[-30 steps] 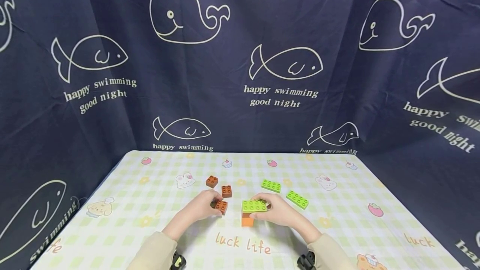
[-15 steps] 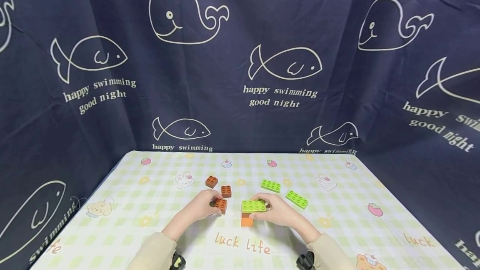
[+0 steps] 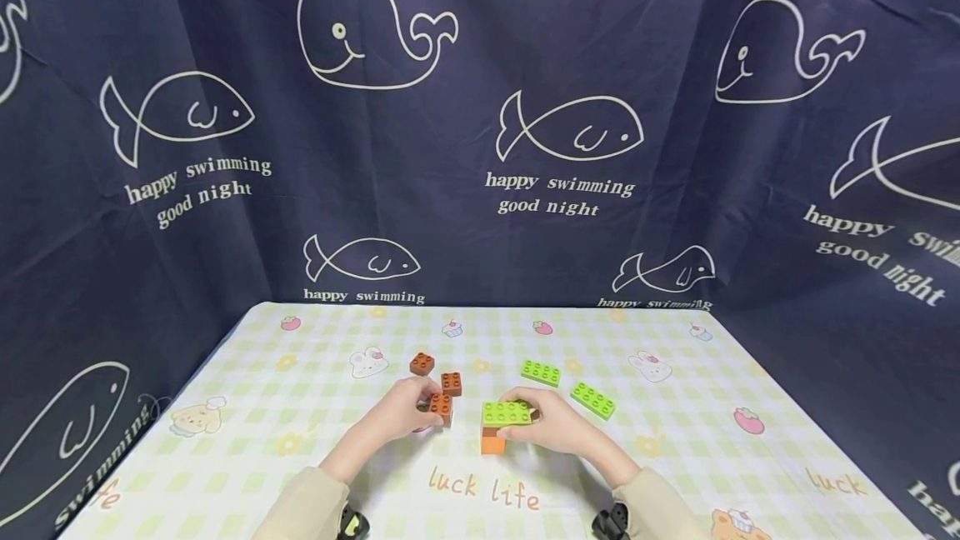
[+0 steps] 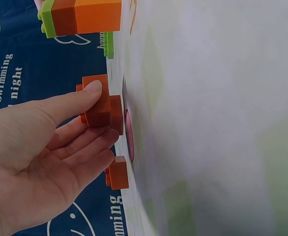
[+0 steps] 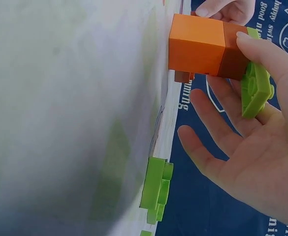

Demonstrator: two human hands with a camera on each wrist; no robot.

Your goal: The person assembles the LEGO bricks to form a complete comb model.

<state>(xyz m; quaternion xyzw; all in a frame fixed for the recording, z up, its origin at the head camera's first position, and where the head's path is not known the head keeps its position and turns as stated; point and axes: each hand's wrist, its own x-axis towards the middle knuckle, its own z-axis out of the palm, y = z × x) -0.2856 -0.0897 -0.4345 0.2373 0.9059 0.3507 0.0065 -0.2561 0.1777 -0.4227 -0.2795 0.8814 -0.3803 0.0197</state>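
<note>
My left hand (image 3: 405, 408) pinches a reddish-brown toy building brick (image 3: 441, 409) between thumb and fingers. In the left wrist view that brick (image 4: 97, 110) stands just off the tablecloth, the thumb across its side. To its right, my right hand (image 3: 551, 419) grips a small stack: an orange brick (image 5: 197, 44) at the bottom, a brown brick (image 5: 234, 51) in the middle and a flat green eight-stud brick (image 3: 506, 413) on top. The green brick juts out past the stack toward the right palm. The right thumb lies against the brown layer.
Two loose brown bricks, one farther back (image 3: 422, 363) and one nearer (image 3: 451, 383), lie beyond the left hand. Two flat green bricks, one left (image 3: 541, 372) and one right (image 3: 592, 400), lie behind the right hand. A checked tablecloth (image 3: 300, 473) covers the table; dark curtains (image 3: 480, 215) hang around it.
The brown brick in my left hand has risen slightly, and a pink print shows beneath it. My right hand and the stack have hardly moved.
</note>
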